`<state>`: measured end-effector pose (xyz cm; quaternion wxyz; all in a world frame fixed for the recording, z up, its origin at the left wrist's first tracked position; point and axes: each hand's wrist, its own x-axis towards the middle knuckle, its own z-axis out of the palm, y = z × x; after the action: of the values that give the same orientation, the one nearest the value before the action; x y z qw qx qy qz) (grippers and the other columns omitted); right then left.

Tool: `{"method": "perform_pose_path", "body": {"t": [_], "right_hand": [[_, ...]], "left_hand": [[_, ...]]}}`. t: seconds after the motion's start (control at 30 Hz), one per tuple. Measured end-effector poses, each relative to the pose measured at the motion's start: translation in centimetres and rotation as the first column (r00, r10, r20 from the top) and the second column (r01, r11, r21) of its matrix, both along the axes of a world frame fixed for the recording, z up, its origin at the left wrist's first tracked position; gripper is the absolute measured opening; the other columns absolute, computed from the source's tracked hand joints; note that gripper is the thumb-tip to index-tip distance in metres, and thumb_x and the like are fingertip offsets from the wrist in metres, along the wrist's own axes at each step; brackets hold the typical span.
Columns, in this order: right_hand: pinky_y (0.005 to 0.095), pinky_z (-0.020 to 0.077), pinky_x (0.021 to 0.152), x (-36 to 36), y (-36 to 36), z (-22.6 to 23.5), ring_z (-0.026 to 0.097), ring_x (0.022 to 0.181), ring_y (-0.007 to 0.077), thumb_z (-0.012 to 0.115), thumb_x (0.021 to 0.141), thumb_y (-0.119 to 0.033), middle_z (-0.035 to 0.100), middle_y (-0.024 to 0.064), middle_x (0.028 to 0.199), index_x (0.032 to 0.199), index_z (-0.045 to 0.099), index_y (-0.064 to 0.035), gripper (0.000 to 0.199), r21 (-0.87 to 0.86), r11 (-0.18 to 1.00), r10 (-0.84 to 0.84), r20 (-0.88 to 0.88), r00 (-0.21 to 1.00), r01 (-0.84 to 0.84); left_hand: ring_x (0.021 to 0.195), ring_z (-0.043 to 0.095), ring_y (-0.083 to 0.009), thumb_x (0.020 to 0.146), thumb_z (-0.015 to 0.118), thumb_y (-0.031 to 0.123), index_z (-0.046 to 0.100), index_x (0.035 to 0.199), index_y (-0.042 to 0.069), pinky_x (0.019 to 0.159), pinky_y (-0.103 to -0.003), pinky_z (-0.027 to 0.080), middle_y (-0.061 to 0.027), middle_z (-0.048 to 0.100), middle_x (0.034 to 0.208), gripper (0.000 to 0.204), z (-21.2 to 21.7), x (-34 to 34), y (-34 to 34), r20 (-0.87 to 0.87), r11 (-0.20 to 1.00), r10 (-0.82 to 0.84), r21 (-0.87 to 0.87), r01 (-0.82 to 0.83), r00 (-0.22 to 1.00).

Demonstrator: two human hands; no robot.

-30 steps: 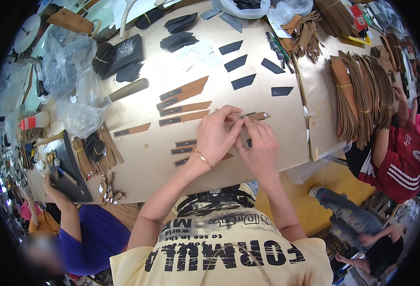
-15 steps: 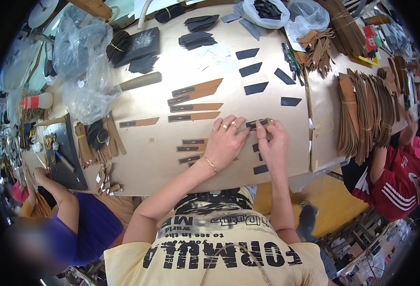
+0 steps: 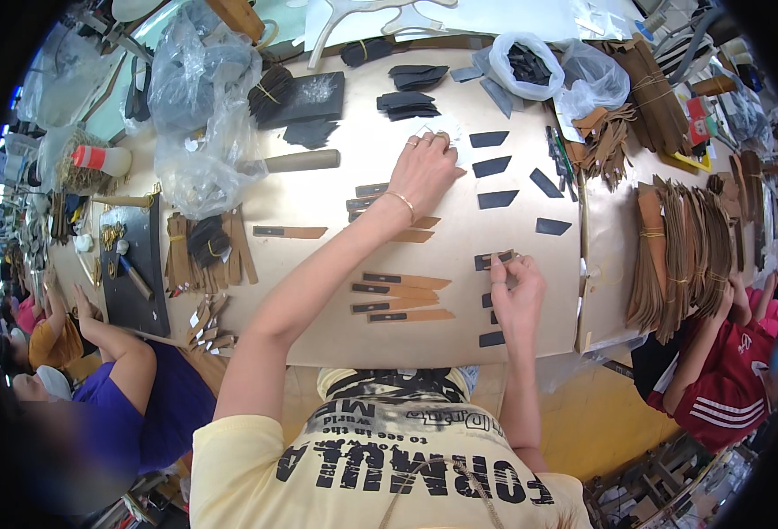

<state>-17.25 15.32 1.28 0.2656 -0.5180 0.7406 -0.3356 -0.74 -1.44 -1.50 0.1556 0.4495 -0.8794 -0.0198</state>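
My left hand (image 3: 424,169) reaches to the small white slips (image 3: 453,127) at the middle of the table, its fingers curled down and close together. Whatever lies under those fingertips is hidden. At the right, my right hand (image 3: 521,284) pinches the edge of a dark slanted leather piece (image 3: 484,263) lying on the table. More dark pieces (image 3: 492,339) lie in a column below it, some partly covered by that hand. Tan strips with dark ends (image 3: 420,315) lie in a group left of it. Further tan strips (image 3: 415,235) show partly under my left forearm.
Separate dark slanted pieces (image 3: 498,199) lie at the right, near pens (image 3: 558,159). Stacks of dark pieces (image 3: 408,106) and a plastic bag (image 3: 517,84) stand at the back. Bundled brown strips (image 3: 671,256) lie far right. Co-workers sit on both sides.
My left hand has left the dark piece and moved away from me to the white slips, uncovering the nearer tan strips. My right hand stays at the dark piece. The view has shifted.
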Motion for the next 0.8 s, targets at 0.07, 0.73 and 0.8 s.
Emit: {"method": "perform_pose_path", "body": {"t": [0.07, 0.73, 0.8], "right_hand": [[0.0350, 0.0427, 0.064, 0.1, 0.0, -0.1, 0.052, 0.065, 0.0226, 0.067, 0.089, -0.011, 0.053, 0.0129, 0.073, 0.075, 0.061, 0.0089, 0.025, -0.030, 1.000, -0.003, 0.007, 1.000, 0.003], [0.0370, 0.0439, 0.064, -0.6, -0.3, 0.0, 0.054, 0.066, 0.0259, 0.068, 0.089, -0.013, 0.056, 0.0145, 0.072, 0.075, 0.063, 0.0076, 0.025, 0.027, 1.000, 0.012, 0.014, 1.000, -0.012], [0.0405, 0.0458, 0.067, -0.7, -0.4, 0.1, 0.058, 0.069, 0.0317, 0.068, 0.088, -0.014, 0.058, 0.0165, 0.075, 0.076, 0.064, 0.0080, 0.025, 0.064, 0.998, 0.004, 0.036, 0.999, -0.007]], "left_hand": [[0.102, 0.061, -0.0254, 0.086, 0.064, 0.016, 0.069, 0.090, 0.004, 0.092, -0.040, 0.044, -0.0117, 0.066, 0.099, 0.014, -0.2, -0.4, -0.4, 0.159, 0.996, -0.069, -0.042, 0.076, 0.985], [0.080, 0.067, -0.0210, 0.082, 0.067, 0.007, 0.068, 0.105, 0.008, 0.064, -0.031, 0.056, -0.0071, 0.065, 0.102, 0.023, 0.9, 2.8, 6.4, -0.247, 0.902, -0.425, -0.034, 0.431, 0.871], [0.084, 0.067, -0.0193, 0.082, 0.066, 0.006, 0.068, 0.104, 0.004, 0.062, -0.030, 0.056, -0.0074, 0.063, 0.102, 0.022, -0.1, 1.9, 8.5, -0.216, 0.843, -0.538, -0.105, 0.528, 0.815]]}}
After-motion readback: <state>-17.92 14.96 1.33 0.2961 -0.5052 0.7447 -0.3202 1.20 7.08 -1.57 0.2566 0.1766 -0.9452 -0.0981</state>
